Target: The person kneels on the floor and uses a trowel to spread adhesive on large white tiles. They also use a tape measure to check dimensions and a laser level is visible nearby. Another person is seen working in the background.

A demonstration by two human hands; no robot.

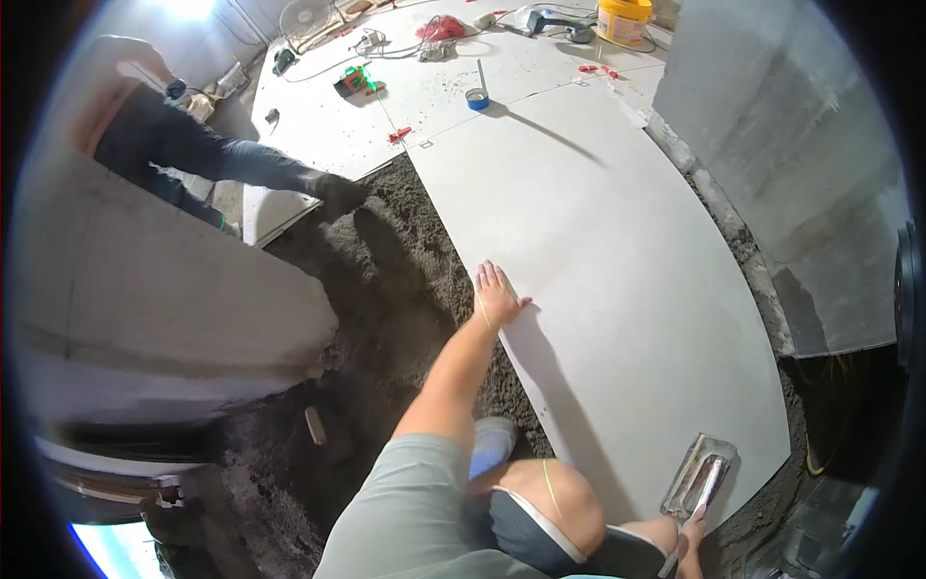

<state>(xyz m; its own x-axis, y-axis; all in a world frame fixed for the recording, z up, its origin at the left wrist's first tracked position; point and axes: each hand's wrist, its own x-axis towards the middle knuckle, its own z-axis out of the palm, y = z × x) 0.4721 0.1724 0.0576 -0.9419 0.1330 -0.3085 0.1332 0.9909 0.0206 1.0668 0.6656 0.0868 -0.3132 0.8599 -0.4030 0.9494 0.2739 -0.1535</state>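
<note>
My left hand (497, 299) rests flat and unclenched on the big pale tile's (627, 251) left edge, beside dark mortar (415, 217); my right hand (691, 542) grasps a trowel (689, 475) over its near end (pressure best kept even, blade level).

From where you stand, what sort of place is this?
Probably a room under renovation: a large pale panel lies under the left hand, beside dark, crumbly material; a yellow bucket stands beyond.
</note>
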